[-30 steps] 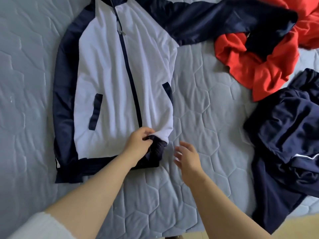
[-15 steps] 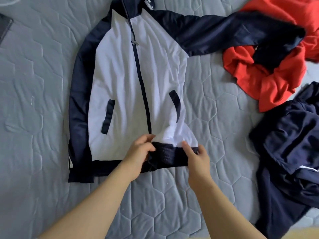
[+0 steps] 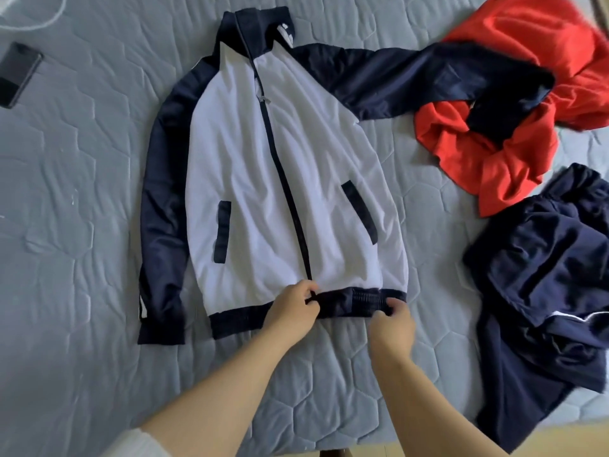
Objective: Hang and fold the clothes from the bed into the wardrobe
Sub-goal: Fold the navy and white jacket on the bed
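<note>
right hand (image 3: 392, 328) slid outward | both hands pinch jacket (image 3: 280, 179) hem (image 3: 356, 300) | left hand (image 3: 293, 308) at zipper (image 3: 296, 232)

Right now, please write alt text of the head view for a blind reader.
The left hand and the right hand pinch the navy hem of a white and navy zip jacket spread front up on a grey quilted bed. One sleeve lies across a crumpled red garment at upper right; a navy garment lies below it, a phone at upper left.

We see a white jacket (image 3: 250, 179) with navy sleeves on grey-blue hexagon-quilted bedding (image 3: 82, 225); right of it, a red garment (image 3: 494, 163) and a white-piped navy garment (image 3: 543, 258).
</note>
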`<state>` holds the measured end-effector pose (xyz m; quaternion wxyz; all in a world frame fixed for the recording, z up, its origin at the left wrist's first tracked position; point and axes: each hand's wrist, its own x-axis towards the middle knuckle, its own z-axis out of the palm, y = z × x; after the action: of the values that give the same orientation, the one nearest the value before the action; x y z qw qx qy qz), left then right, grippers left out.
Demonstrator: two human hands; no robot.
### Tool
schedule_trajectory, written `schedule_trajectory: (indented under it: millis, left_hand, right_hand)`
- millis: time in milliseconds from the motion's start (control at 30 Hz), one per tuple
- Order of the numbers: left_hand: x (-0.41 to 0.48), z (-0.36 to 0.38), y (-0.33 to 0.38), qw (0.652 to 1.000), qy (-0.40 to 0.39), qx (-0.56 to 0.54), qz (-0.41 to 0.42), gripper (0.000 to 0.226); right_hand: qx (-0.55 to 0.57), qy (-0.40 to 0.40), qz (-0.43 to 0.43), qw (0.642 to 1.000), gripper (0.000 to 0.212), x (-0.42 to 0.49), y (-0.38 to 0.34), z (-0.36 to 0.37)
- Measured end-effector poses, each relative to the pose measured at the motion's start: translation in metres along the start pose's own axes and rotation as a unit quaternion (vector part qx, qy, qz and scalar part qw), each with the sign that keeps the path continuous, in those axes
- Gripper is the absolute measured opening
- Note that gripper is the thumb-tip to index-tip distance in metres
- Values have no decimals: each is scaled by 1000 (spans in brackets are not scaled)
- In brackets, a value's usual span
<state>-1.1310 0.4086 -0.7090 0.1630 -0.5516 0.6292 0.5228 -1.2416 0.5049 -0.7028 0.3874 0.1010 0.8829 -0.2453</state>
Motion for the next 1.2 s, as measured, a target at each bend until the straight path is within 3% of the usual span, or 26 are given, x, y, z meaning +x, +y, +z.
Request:
schedule_trajectory:
  millis: [167,267,333,433,533,633,667,733,833,900,1200]
  left_hand:
    - [-5,-23,-46,989,104,-68,-81,29]
    - [-8,-45,-76,959,202,-130,-151,29]
    - [-4,-60,-95,910,265,-203,-245,32]
    - [4,-80,-129,781,283,-404,-384,45]
    - [5,-96,-162,727,254,-500,-396,51]
    - [9,-114,-190,644,221,-643,-350,44]
    - [8,-119,-195,635,210,-670,-323,39]
    - [0,-131,-200,634,211,-688,-282,35]
    - [-18,-160,-207,641,274,-686,-208,36]
    - [-31,-192,-205,643,310,-682,-162,24]
    - [-99,-347,-184,673,499,-546,-19,9]
  right_hand:
    - [-53,-85,-106,989,37,-31,-10,40]
    - [-113,-152,-155,970,30,-50,-11,69]
    - [-136,-195,-167,957,30,-60,-8,90]
    - [-168,-231,-155,946,34,-72,-1,123]
    - [-181,-239,-126,946,34,-82,6,149]
    - [-189,-225,-119,948,32,-90,6,165]
    - [-190,-219,-117,950,31,-92,4,168]
    - [-195,-204,-110,953,29,-98,-1,172]
    - [-200,-194,-112,954,28,-117,-17,178]
    - [-186,-195,-124,955,29,-131,-32,184]
    - [-130,-199,-173,956,29,-197,-88,196]
